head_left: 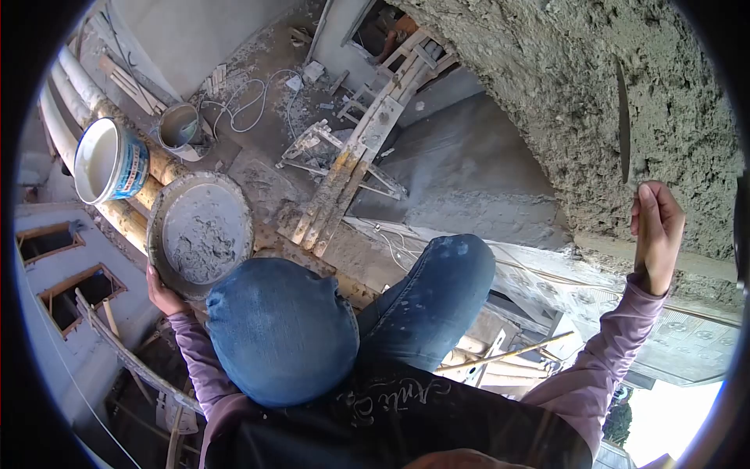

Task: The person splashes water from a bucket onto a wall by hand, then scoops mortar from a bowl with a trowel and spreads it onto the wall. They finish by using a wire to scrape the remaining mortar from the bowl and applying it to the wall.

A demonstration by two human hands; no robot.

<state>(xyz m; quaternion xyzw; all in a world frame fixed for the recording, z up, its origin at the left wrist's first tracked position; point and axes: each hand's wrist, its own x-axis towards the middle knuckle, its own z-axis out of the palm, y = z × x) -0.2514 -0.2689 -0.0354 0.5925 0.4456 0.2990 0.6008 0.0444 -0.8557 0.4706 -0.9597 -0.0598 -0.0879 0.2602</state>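
Observation:
My left hand (162, 292) grips the outer side of a round basin (244, 205), its fingers partly hidden behind the wall. Grey wet mortar (201, 242) lies in the basin. On the right, my right hand (658, 234) is raised, its fingers closed round the handle of a trowel (623, 121). The thin dark blade appears edge-on, overlapping the rough mortar-covered wall (539, 86) in this view.
A white bucket (131, 162) with a blue label stands on bamboo poles (125, 215) beside the basin. Behind it is another bucket (180, 125). Far below, a plank walkway (355, 152) crosses the floor, with a cable (258, 98) and rubble. Another person's arm (394, 43) shows at the top.

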